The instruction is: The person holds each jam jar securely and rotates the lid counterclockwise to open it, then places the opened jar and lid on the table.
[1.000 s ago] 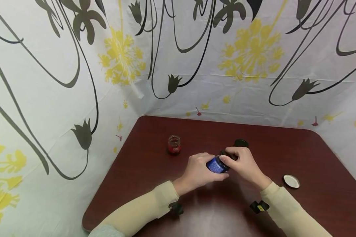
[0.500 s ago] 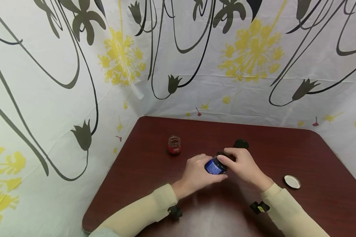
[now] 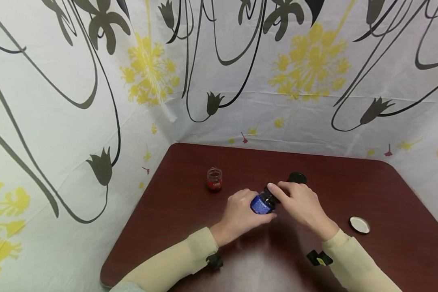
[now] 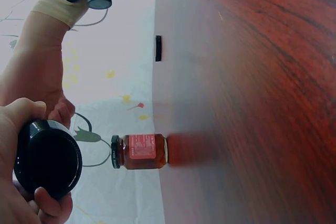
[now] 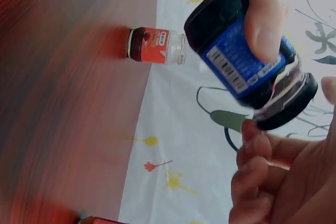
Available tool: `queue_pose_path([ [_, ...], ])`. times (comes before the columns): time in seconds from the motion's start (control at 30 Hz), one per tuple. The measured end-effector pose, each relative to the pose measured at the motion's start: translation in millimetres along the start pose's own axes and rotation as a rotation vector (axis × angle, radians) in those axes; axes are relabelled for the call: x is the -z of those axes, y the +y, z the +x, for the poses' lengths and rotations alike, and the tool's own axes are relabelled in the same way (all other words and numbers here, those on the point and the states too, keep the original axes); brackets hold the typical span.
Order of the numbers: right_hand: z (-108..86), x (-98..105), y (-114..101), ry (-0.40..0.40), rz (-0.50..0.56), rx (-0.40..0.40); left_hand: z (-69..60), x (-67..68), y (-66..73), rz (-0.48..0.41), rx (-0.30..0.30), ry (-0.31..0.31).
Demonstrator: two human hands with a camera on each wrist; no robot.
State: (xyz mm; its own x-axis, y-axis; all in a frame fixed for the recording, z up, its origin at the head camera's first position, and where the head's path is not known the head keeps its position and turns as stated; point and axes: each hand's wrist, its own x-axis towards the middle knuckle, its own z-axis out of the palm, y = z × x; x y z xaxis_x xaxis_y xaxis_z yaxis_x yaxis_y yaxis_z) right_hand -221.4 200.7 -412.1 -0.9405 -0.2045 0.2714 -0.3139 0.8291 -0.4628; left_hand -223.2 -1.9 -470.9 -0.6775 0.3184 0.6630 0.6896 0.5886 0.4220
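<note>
My left hand (image 3: 241, 213) grips a dark jar with a blue label (image 3: 260, 205), held tilted above the table. Its neck and black lid (image 5: 289, 103) point toward my right hand (image 3: 303, 205). The thumb and fingers of that hand hold the lid at its edge; some of the fingers are hidden in the head view. Clear glass shows at the neck, beside the lid, in the right wrist view. The left wrist view looks at the jar's black round base (image 4: 50, 158).
An open glass jar with a red label (image 3: 214, 179) stands at the back left. Behind my right hand is another jar with a black lid (image 4: 142, 152). A loose lid, white inside (image 3: 359, 224), lies at the right on the dark red table (image 3: 190, 227).
The blue-labelled jar has shifted slightly left with my left hand. My right thumb has moved up over the lid, and more of the jar's neck shows.
</note>
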Motion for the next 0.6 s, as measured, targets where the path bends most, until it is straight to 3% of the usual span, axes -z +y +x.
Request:
queue_pose_path([
  [0.2,-1.2,-1.0,-8.2,0.043,-0.033,-0.035,0.6,-1.0,0.2,0.041,-0.034,0.007],
  [0.6,-2.8,-6.0,-9.5,0.072,0.013,-0.001,-2.3,-0.1,-0.7,0.042,-0.046,0.007],
])
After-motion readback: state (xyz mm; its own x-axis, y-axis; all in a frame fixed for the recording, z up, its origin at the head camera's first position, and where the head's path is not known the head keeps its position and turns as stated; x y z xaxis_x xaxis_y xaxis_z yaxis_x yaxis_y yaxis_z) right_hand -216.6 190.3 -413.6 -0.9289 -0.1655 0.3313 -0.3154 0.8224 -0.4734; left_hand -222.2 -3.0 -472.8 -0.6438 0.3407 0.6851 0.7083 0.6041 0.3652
